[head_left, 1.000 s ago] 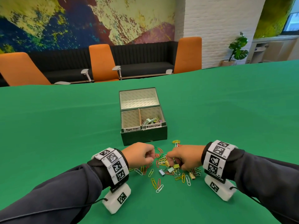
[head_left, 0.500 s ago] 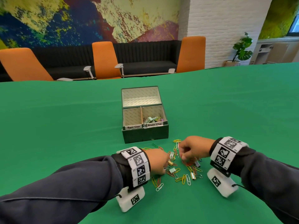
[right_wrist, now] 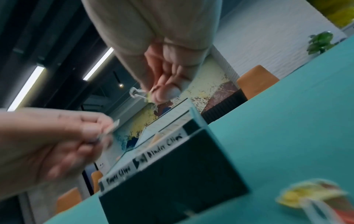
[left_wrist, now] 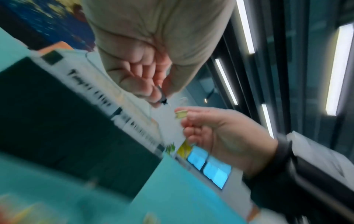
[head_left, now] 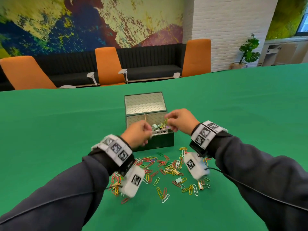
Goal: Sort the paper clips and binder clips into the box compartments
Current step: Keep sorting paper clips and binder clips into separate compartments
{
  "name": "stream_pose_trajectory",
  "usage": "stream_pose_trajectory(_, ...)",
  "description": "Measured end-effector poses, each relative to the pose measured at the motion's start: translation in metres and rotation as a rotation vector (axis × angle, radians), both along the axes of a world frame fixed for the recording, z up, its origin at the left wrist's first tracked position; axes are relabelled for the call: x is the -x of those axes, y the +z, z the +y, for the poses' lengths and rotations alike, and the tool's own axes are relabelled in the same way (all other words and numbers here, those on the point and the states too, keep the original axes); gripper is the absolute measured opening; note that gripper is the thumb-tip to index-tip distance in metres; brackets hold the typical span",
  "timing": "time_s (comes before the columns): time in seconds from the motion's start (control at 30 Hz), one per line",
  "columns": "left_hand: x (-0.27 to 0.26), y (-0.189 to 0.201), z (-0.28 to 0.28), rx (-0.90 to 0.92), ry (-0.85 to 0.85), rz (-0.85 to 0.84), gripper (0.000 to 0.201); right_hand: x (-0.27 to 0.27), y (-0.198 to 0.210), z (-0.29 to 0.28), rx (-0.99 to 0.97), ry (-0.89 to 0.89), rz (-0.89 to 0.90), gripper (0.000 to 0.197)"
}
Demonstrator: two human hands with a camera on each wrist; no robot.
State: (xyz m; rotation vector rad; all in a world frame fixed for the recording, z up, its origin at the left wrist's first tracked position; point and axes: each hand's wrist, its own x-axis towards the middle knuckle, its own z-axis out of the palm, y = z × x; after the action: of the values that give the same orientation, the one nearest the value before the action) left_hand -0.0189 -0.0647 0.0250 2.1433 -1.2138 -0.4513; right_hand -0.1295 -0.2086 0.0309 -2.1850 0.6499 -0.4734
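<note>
A dark green box (head_left: 160,141) with its lid open stands mid-table, its front compartments labelled for paper clips and binder clips. Several binder clips (head_left: 159,126) lie in the right compartment. My right hand (head_left: 167,121) hovers over that compartment and pinches a yellow-green binder clip (head_left: 166,122), also seen as the clip (right_wrist: 138,94) with a wire handle. My left hand (head_left: 149,130) is raised over the box's front left and pinches a small clip (left_wrist: 163,97); its kind is unclear. Coloured paper clips (head_left: 166,165) lie scattered in front of the box.
Loose binder clips lie among the paper clips: a gold one (head_left: 175,172), a pale one (head_left: 179,180), another gold one (head_left: 200,186). The green table (head_left: 50,130) stretches wide on both sides. Orange chairs (head_left: 108,65) and a dark bench stand beyond the far edge.
Both hands have lifted off the clip pile and moved forward to the box, each carrying a clip. The right hand now hangs over the binder clip compartment.
</note>
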Motion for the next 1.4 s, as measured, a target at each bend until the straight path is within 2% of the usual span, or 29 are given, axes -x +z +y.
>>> stream_pose_trajectory(0.1, -0.017, 0.029, -0.021, 0.164, 0.112, 0.113, 0.018, -0.016, 0.008, 0.002, -0.121, -0.083, -0.120, 0.048)
stream_pose_trajectory(0.13, -0.021, 0.035, -0.027, 0.178, 0.113, 0.153, 0.025, -0.016, 0.007, 0.002, -0.119, -0.099, -0.125, 0.049)
stream_pose_trajectory(0.2, -0.026, 0.038, -0.034, 0.125, 0.079, 0.131, 0.033, -0.007, 0.003, 0.001, -0.052, -0.083, -0.072, 0.042)
stream_pose_trajectory(0.27, -0.026, 0.033, -0.031, 0.093, 0.046, 0.073, 0.031, 0.011, -0.003, 0.001, 0.040, 0.009, 0.089, 0.026)
stream_pose_trajectory(0.33, -0.022, 0.022, -0.023, 0.098, 0.024, 0.042, 0.025, 0.033, -0.011, 0.003, 0.107, 0.181, 0.314, 0.017)
stream_pose_trajectory(0.4, -0.014, 0.009, -0.013, 0.081, -0.001, 0.036, 0.017, 0.050, -0.019, 0.010, 0.196, 0.376, 0.518, 0.016)
stream_pose_trajectory(0.5, 0.003, -0.007, -0.003, 0.041, -0.082, 0.055, 0.005, 0.062, -0.033, 0.030, 0.256, 0.541, 0.682, 0.025)
stream_pose_trajectory(0.57, 0.012, -0.016, 0.000, -0.030, -0.186, 0.004, 0.006, 0.061, -0.043, 0.043, 0.357, 0.574, 0.744, 0.029)
stream_pose_trajectory(0.67, 0.025, -0.028, -0.002, -0.199, -0.384, -0.163, 0.008, 0.058, -0.053, 0.056, 0.545, 0.545, 0.783, 0.029)
stream_pose_trajectory(0.77, 0.035, -0.035, -0.011, -0.337, -0.492, -0.351, 0.015, 0.057, -0.053, 0.062, 0.657, 0.547, 0.825, 0.023)
stream_pose_trajectory(0.83, 0.040, -0.036, -0.016, -0.377, -0.519, -0.405, 0.018, 0.060, -0.050, 0.061, 0.654, 0.564, 0.829, 0.012)
stream_pose_trajectory(0.93, 0.048, -0.038, -0.022, -0.366, -0.549, -0.436, 0.019, 0.068, -0.048, 0.047, 0.518, 0.505, 0.762, 0.024)
stream_pose_trajectory(1.03, 0.060, -0.047, -0.026, -0.409, -0.603, -0.444, 0.022, 0.085, -0.045, 0.022, 0.217, 0.356, 0.613, 0.029)
stream_pose_trajectory(1.13, 0.069, -0.056, -0.029, -0.464, -0.623, -0.520, 0.026, 0.102, -0.040, -0.003, -0.217, 0.241, 0.309, 0.025)
stream_pose_trajectory(1.23, 0.072, -0.056, -0.033, -0.508, -0.617, -0.573, 0.018, 0.114, -0.039, -0.016, -0.531, 0.085, 0.067, 0.022)
stream_pose_trajectory(1.33, 0.072, -0.053, -0.033, -0.508, -0.600, -0.602, 0.015, 0.118, -0.044, -0.013, -0.738, 0.054, 0.059, 0.027)
stream_pose_trajectory(1.4, 0.069, -0.051, -0.030, -0.501, -0.595, -0.605, 0.011, 0.117, -0.047, -0.005, -0.676, 0.131, 0.208, 0.025)
